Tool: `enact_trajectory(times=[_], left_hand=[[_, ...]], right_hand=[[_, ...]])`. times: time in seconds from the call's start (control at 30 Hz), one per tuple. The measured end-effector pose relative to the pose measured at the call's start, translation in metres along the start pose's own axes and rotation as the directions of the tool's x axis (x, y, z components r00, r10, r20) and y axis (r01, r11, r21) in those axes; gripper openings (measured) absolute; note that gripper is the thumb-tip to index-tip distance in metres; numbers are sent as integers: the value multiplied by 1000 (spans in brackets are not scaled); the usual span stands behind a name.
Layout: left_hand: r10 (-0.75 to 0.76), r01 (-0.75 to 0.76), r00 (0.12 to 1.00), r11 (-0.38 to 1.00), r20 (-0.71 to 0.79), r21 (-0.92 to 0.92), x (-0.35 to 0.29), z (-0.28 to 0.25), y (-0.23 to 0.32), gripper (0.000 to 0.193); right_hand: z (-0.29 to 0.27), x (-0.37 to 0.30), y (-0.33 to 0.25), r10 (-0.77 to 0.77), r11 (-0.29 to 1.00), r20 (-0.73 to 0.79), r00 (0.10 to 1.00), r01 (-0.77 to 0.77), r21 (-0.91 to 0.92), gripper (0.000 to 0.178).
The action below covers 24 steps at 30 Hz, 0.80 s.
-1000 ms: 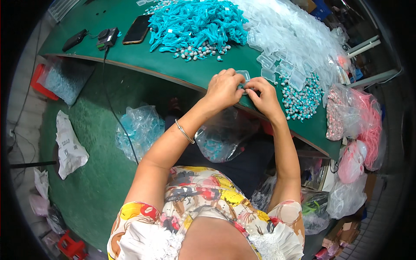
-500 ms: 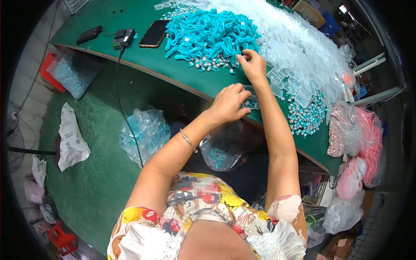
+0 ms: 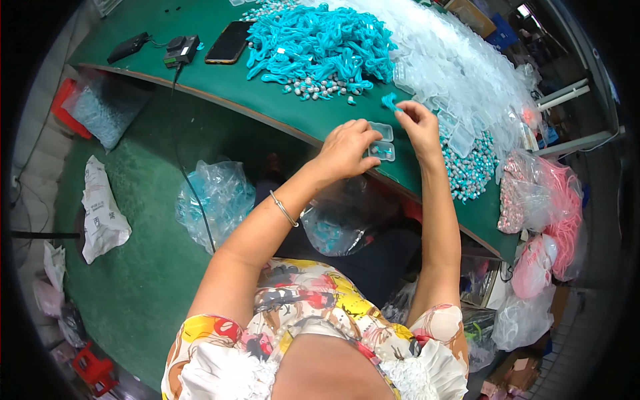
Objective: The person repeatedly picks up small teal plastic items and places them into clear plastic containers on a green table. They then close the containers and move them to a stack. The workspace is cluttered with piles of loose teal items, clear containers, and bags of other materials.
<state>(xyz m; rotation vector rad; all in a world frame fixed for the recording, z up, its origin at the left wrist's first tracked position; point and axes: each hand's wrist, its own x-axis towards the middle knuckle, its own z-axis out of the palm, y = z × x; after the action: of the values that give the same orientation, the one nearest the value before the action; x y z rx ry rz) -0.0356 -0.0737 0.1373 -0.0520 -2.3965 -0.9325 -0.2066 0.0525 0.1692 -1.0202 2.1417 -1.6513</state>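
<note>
My left hand holds a small clear plastic box at the table's front edge, its fingers and thumb around the left side. The box lies open with its lid folded back, and small turquoise and whitish pieces show inside. Just beyond it to the right, my right hand pinches a small turquoise cord bundle between thumb and fingers. A large heap of turquoise cords lies farther off on the green table. Small grey-and-turquoise beads spill along the heap's near edge.
Many clear plastic boxes are piled at the back right. A bead heap lies right of my forearm. A phone and a small black device with a hanging cable are on the left. Bags of pink cords hang at the right edge.
My right hand has moved right and nearer from beside the cord heap, and a turquoise bundle now shows in its fingers. The left hand stays at the box, which is now more visible.
</note>
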Motion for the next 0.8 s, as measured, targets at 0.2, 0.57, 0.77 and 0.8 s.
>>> enact_trajectory(times=[0.2, 0.57, 0.77, 0.8], left_hand=[[-33, 34, 999, 999, 19, -19, 1, -2, 0, 45], [-61, 62, 997, 998, 36, -10, 3, -3, 2, 44], [-60, 60, 997, 998, 46, 4, 3, -2, 1, 47], [-61, 60, 997, 998, 49, 8, 3, -1, 1, 48]], right_hand=[[-16, -60, -5, -75, 979, 41, 996, 81, -187, 15], [-7, -54, -15, -274, 820, 150, 950, 312, -480, 17], [-6, -29, 4, -397, 505, 294, 870, 474, -721, 22], [-5, -29, 0, -332, 620, 257, 907, 416, -666, 21]])
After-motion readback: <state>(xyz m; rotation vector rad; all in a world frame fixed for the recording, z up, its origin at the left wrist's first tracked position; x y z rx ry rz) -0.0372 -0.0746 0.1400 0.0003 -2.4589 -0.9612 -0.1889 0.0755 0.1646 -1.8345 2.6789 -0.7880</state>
